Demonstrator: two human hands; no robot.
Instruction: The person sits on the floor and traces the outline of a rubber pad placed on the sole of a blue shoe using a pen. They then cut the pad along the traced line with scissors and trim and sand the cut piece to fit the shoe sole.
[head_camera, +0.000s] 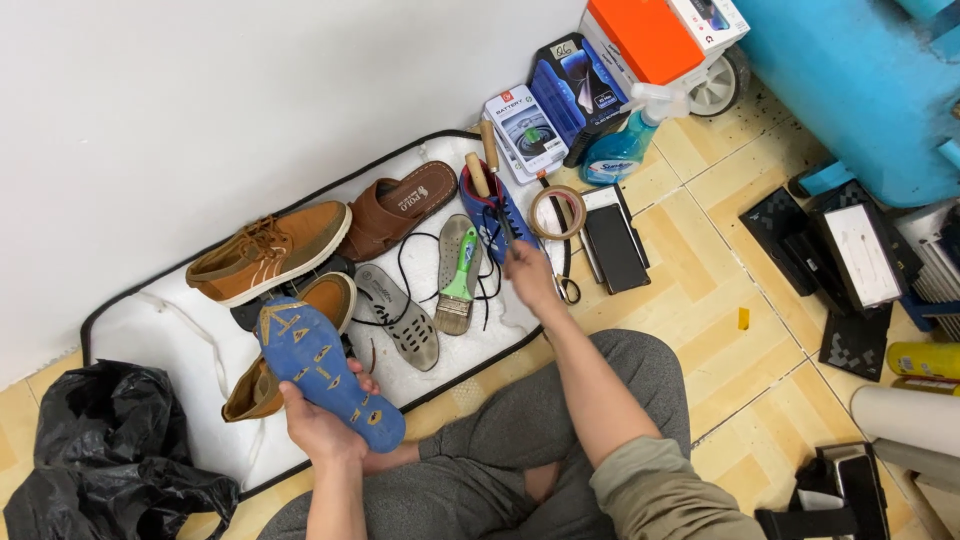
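My left hand (322, 425) grips a blue shoe (325, 368) turned sole up, its sole showing yellow marks, held over the white mat (150, 320). My right hand (528, 272) reaches forward to a second blue shoe (490, 212) standing on the mat, fingers pinched at its black lace. Wooden tool handles (478, 175) stick out of that shoe. A green-handled brush (458, 280) lies on a grey insole just left of my right hand.
On the mat lie tan shoes (265, 250), a brown sandal (400, 205) and a second insole (405, 318). A tape roll (557, 212), black case (615, 248), spray bottle (625, 145) and boxes stand beyond. A black bag (105, 450) sits at left, a blue drum (870, 80) at right.
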